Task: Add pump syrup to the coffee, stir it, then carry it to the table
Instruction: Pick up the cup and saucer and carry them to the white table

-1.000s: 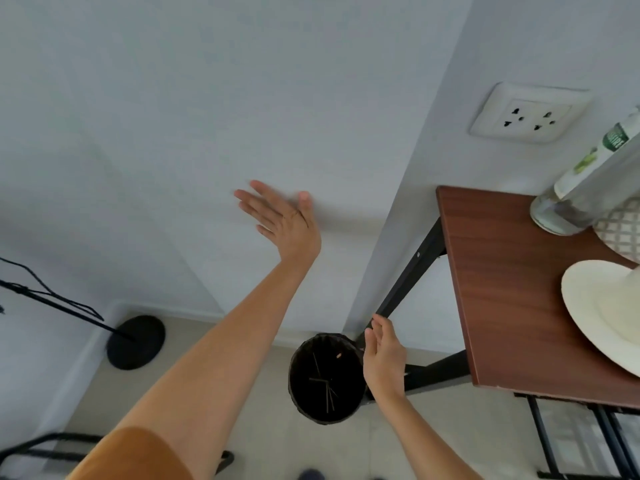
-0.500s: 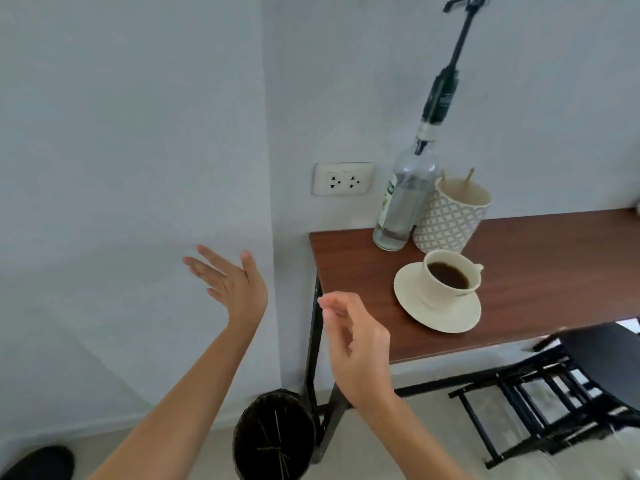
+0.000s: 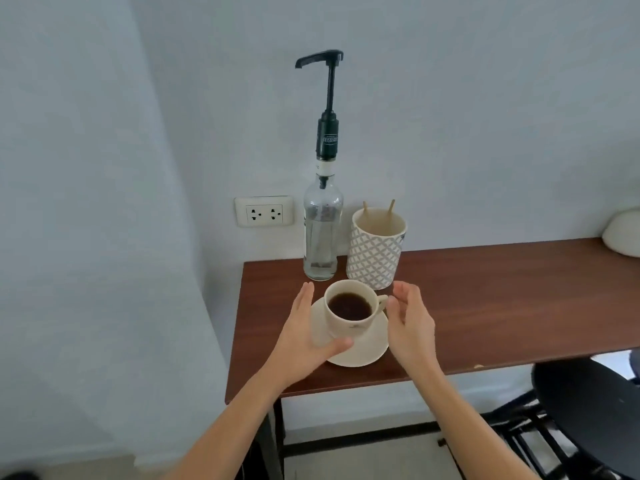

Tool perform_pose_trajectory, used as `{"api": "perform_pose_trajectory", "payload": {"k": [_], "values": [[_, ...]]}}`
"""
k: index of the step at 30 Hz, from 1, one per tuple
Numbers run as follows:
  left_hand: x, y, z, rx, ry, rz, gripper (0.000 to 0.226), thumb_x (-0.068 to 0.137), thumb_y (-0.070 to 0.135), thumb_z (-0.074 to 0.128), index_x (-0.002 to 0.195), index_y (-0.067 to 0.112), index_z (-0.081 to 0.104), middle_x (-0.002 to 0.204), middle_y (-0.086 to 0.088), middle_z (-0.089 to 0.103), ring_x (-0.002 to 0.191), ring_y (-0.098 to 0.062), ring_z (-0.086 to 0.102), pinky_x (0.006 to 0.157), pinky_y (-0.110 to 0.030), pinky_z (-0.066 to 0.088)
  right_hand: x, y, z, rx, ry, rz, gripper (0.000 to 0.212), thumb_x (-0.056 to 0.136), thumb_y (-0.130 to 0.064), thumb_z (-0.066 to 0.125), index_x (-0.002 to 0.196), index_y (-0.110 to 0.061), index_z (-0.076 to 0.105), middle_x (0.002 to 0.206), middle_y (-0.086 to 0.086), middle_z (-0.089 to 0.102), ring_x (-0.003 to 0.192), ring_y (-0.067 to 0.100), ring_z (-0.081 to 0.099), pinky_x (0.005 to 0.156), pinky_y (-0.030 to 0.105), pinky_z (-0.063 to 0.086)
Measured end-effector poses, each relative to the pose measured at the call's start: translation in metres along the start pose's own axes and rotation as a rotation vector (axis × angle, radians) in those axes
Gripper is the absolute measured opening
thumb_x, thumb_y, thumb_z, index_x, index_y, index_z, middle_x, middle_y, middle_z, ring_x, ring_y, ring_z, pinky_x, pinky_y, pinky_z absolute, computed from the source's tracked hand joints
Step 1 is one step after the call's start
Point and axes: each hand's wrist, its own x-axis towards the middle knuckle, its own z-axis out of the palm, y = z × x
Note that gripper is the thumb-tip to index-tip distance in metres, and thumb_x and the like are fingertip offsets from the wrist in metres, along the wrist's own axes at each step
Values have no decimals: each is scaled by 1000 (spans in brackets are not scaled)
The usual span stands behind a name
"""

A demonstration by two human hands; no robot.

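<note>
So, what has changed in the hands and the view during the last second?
The view swung right, from the bin to the desk. Both hands came in around the coffee cup: left hand at the saucer, right hand open by the handle. Nothing is lifted. Syrup bottle and stirrer mug kept their places since half a second ago.

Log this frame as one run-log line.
stage: reaching | left hand: open at saucer | right hand: open near coffee cup | syrup pump: untouched

White double wall socket (image 3: 264,214) sat on pale wall, just left of table corner. Black round chair seat (image 3: 588,407) stood at lower right, partly under table edge. White rounded object (image 3: 623,233) showed at far right edge, cut off by frame.
</note>
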Motion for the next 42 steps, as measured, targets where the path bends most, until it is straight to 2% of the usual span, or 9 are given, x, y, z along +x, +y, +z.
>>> {"api": "perform_pose_trajectory", "payload": {"k": [2, 4, 7, 11, 22, 27, 32, 37, 42], "values": [[2, 6, 14, -51, 52, 17, 89, 70, 30, 91, 139, 48, 38, 147, 27, 43, 133, 22, 33, 115, -15, 28, 18, 10, -4, -40, -136, 29, 32, 105, -23, 42, 135, -17, 52, 121, -5, 61, 114, 14, 54, 95, 28, 41], [6, 8, 25, -81, 116, 30, 83, 65, 26, 94, 129, 50, 46, 130, 26, 59, 122, 16, 50, 104, -21, 44, 30, 16, -6, -72, -231, 31, 31, 105, -27, 39, 127, -19, 59, 117, -2, 68, 111, 19, 60, 91, 31, 45], [9, 10, 37, -120, 187, -11, 92, 62, 38, 94, 138, 45, 42, 130, 27, 60, 122, 12, 53, 108, -36, 47, 40, 21, -7, -21, -318, 13, 33, 105, -29, 40, 102, -21, 71, 99, -3, 75, 98, 17, 67, 84, 35, 54], [9, 12, 46, -99, 241, -31, 96, 58, 53, 91, 139, 48, 40, 133, 33, 56, 130, 4, 50, 116, -57, 32, 48, 26, -6, -1, -364, 4, 33, 104, -31, 43, 93, -17, 71, 95, 0, 74, 94, 17, 68, 76, 31, 56], [4, 13, 46, -122, 273, -18, 91, 57, 50, 93, 136, 46, 46, 131, 28, 61, 128, 0, 53, 112, -49, 41, 46, 26, -10, -62, -377, -62, 33, 104, -29, 44, 87, -13, 67, 88, 1, 73, 86, 16, 65, 71, 26, 49], [-1, 9, 46, -121, 239, -26, 90, 60, 45, 94, 136, 45, 46, 129, 27, 61, 126, 0, 54, 110, -45, 45, 34, 27, -16, -20, -391, -50, 31, 105, -28, 45, 91, -14, 69, 89, 0, 74, 78, 5, 67, 61, 5, 46], [-10, 8, 47, -99, 223, -22, 90, 60, 48, 93, 136, 47, 45, 132, 26, 60, 128, -4, 53, 110, -46, 45, 16, 26, -22, -17, -368, -44, 30, 105, -31, 42, 96, -23, 70, 89, -6, 75, 85, 5, 68, 72, 17, 51], [-16, 9, 48, -103, 210, -34, 88, 60, 45, 94, 133, 51, 45, 131, 27, 60, 127, -5, 53, 109, -46, 45, -24, 27, -41, -138, -176, -19, 17, 104, -26, 44, 102, -18, 59, 74, -8, 63, 69, 14, 59, 57, 13, 40], [-19, 8, 47, -103, 206, -40, 89, 60, 46, 93, 134, 48, 45, 129, 29, 60, 127, -7, 53, 109, -47, 45, -51, 28, -40, -8, -438, 321, 38, 102, -26, 52, 136, -22, 36, 74, 13, 70, 51, 18, 63, 45, 26, 53]]}}
